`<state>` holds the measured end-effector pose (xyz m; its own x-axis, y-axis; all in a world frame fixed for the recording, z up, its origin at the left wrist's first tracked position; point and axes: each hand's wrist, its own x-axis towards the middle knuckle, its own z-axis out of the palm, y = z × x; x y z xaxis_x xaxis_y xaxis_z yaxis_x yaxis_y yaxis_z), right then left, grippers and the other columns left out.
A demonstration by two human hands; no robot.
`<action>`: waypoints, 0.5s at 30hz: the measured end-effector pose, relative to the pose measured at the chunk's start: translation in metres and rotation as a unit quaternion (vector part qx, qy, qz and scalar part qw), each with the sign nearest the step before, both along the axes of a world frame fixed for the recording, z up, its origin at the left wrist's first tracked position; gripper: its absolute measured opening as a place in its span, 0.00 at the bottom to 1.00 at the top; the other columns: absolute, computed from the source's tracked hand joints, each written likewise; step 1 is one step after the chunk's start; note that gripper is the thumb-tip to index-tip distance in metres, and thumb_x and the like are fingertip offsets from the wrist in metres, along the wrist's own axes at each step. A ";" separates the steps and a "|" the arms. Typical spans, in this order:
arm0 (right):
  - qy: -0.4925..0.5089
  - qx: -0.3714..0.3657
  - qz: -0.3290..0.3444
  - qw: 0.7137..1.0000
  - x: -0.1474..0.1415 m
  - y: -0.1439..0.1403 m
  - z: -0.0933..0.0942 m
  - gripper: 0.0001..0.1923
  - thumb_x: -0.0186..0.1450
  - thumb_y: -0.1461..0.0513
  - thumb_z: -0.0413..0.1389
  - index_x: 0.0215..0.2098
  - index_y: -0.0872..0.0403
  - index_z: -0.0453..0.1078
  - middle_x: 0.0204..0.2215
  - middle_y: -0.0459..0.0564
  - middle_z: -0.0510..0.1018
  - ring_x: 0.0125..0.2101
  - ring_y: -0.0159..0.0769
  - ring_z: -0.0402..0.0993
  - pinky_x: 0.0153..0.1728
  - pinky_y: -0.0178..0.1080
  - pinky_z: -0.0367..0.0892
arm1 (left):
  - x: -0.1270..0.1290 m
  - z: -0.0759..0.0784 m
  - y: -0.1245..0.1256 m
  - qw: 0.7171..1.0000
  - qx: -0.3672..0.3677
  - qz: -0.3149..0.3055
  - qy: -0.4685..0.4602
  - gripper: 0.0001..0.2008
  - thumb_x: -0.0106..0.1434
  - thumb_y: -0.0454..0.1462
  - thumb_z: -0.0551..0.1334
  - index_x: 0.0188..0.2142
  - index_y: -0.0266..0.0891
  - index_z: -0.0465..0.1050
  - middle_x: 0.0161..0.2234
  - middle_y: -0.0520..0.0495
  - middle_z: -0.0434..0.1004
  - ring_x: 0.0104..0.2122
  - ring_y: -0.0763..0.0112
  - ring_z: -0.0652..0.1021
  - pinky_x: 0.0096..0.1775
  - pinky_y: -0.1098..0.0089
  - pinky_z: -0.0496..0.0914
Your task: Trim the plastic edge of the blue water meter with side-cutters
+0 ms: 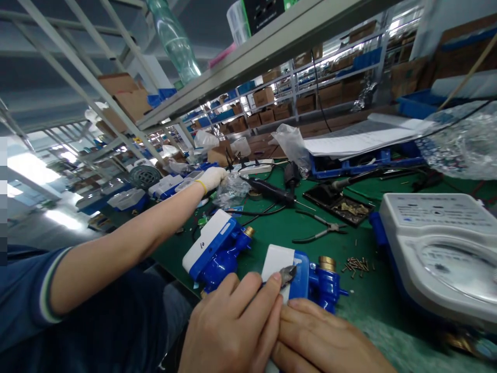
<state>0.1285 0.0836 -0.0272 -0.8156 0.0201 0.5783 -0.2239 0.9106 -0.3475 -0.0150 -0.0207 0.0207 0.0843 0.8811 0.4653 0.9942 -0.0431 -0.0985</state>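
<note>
Closed around a pair of pliers (288,275), my left hand (233,324) is low in the middle of the view. Only the pliers' metal jaws show; they lie against the face of a blue and white water meter (301,277) with a brass threaded end. My right hand (322,336) presses beside the left one, its fingers curled over the near side of the same meter. Its fingertips are partly hidden. A second blue water meter (221,254), with handwriting on its white cover, lies tilted just to the left.
Small brass screws (357,266), open-handled pliers (320,228), a black electric screwdriver (267,190) and a black tray (341,204) lie on the green mat. A large grey-white meter housing (442,254) stands right. A co-worker's gloved hand (213,178) reaches in from the left. A shelf (248,57) overhangs.
</note>
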 end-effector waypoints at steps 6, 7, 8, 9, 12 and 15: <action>0.019 -0.002 -0.016 1.000 0.000 -0.003 0.002 0.15 0.71 0.65 0.43 0.43 0.57 0.72 0.43 0.47 0.79 0.48 0.28 0.73 0.56 0.29 0.60 | 0.004 0.005 0.001 1.000 0.017 0.015 0.006 0.12 0.65 0.35 0.57 0.46 0.39 0.73 0.31 0.48 0.76 0.30 0.68 0.76 0.32 0.68 0.76; 0.020 0.003 -0.013 1.000 0.000 -0.003 0.002 0.15 0.71 0.65 0.43 0.44 0.57 0.72 0.44 0.47 0.79 0.48 0.28 0.72 0.57 0.29 0.59 | 0.004 0.005 0.002 1.000 0.018 0.010 0.011 0.12 0.65 0.35 0.57 0.46 0.38 0.73 0.31 0.48 0.76 0.30 0.68 0.76 0.32 0.68 0.76; 0.020 0.007 -0.011 1.000 0.000 -0.003 0.002 0.15 0.71 0.65 0.44 0.45 0.57 0.72 0.45 0.48 0.79 0.49 0.28 0.72 0.57 0.29 0.59 | 0.005 0.005 0.003 1.000 0.014 0.001 0.020 0.12 0.65 0.34 0.57 0.47 0.37 0.72 0.31 0.48 0.76 0.29 0.68 0.75 0.32 0.68 0.76; 0.016 0.009 -0.007 1.000 0.000 -0.002 0.001 0.15 0.71 0.65 0.44 0.46 0.58 0.71 0.45 0.48 0.78 0.50 0.28 0.71 0.57 0.29 0.59 | 0.005 0.005 0.003 1.000 0.011 -0.005 0.029 0.12 0.65 0.34 0.57 0.47 0.36 0.72 0.30 0.48 0.75 0.29 0.68 0.75 0.32 0.68 0.76; 0.026 0.026 -0.008 0.999 0.000 -0.003 -0.002 0.17 0.72 0.63 0.42 0.48 0.59 0.71 0.45 0.51 0.78 0.51 0.32 0.71 0.57 0.34 0.61 | 0.006 0.007 0.003 1.000 0.003 0.008 0.024 0.13 0.65 0.34 0.56 0.47 0.37 0.72 0.31 0.48 0.75 0.29 0.68 0.75 0.32 0.68 0.76; 0.034 0.049 -0.013 0.998 0.000 -0.005 -0.004 0.19 0.73 0.60 0.41 0.50 0.58 0.70 0.43 0.51 0.79 0.51 0.37 0.71 0.56 0.38 0.64 | 0.007 0.008 0.001 1.000 0.002 0.011 0.021 0.12 0.65 0.35 0.56 0.47 0.37 0.72 0.32 0.48 0.76 0.30 0.68 0.75 0.31 0.68 0.75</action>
<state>0.1286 0.0789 -0.0312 -0.7738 -0.0189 0.6331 -0.2199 0.9454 -0.2406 -0.0083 -0.0193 0.0290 0.0837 0.8808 0.4660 0.9900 -0.0203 -0.1396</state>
